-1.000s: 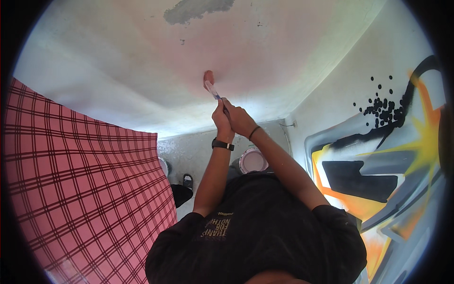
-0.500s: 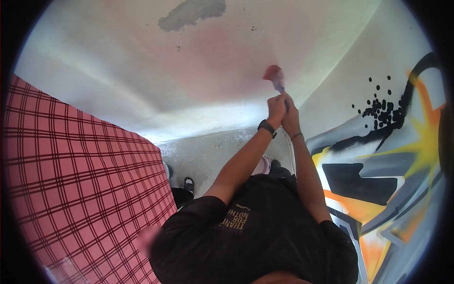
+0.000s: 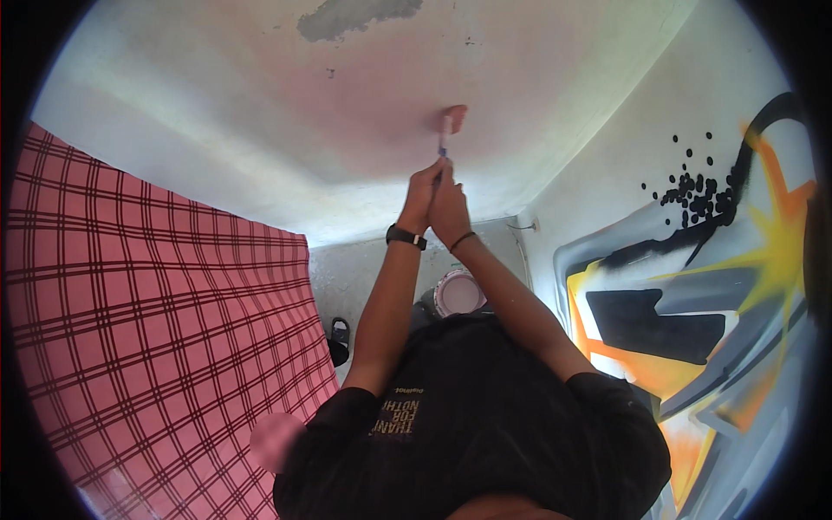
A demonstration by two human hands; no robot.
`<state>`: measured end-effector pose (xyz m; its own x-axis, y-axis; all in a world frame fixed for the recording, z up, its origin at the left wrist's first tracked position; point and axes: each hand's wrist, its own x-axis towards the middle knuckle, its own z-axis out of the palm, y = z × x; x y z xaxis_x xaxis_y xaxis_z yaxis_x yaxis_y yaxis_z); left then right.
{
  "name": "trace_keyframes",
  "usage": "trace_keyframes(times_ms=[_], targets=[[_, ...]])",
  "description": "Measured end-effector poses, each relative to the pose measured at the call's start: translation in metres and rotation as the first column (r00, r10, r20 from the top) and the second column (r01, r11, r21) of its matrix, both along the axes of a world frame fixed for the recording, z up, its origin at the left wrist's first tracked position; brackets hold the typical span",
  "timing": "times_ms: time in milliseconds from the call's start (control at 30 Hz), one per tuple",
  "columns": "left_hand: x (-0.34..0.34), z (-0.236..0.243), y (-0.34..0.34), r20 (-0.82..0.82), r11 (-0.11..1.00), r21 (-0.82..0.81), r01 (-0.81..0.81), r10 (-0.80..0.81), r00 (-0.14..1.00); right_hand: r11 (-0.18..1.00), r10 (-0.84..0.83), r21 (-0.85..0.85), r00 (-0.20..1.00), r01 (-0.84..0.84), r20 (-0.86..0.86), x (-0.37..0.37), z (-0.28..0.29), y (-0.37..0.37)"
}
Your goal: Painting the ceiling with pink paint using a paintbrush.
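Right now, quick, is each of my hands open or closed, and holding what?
Left hand: closed, holding the paintbrush.
Right hand: closed, holding the same paintbrush.

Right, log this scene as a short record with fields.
Left hand: wrapped round the handle of a white-and-blue tool with a reddish head
Right hand: on the same handle, against the left
Tool head: at the pale, pink-tinted wall; exact contact unclear
Left side: pink cloth with dark checks
Right side: grey, yellow, orange and black mural
Floor: round, pale-pink bucket beyond the person's torso
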<state>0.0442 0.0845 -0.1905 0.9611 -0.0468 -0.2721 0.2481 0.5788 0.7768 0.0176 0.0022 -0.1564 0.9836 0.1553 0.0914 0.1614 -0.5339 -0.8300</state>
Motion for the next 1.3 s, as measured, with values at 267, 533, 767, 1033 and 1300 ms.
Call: trace_keyframes(times_ms=[267,533,767,1033,1300], targets=[[-0.048,-0.014,0.026,-0.036,0.885,-0.17,-0.434,0.434,0.9,0.909,0.384,-0.192,0.923,-0.371,0.036,-0.009,-0.028,0.028],[-0.001,-0.025,-0.054,0.04,0.865,-0.05,-0.499,0.501,0.865,0.956,0.288,-0.071,0.957,-0.285,0.033,0.032,-0.03,-0.057],[0.038,-0.012,-0.13,0.077,0.972,0.119,-0.205,0.197,0.978,0.995,0.007,0.099,0.994,-0.018,0.107,0.045,-0.033,-0.13],[0.064,-0.017,-0.135,0.052,0.974,0.185,0.128,-0.14,0.989,0.861,-0.465,0.302,0.873,0.408,0.146,0.036,-0.039,-0.124],[0.032,-0.005,-0.051,-0.055,0.996,-0.003,0.084,-0.084,0.995,0.984,-0.153,0.088,0.988,0.153,-0.008,0.02,-0.01,-0.044]])
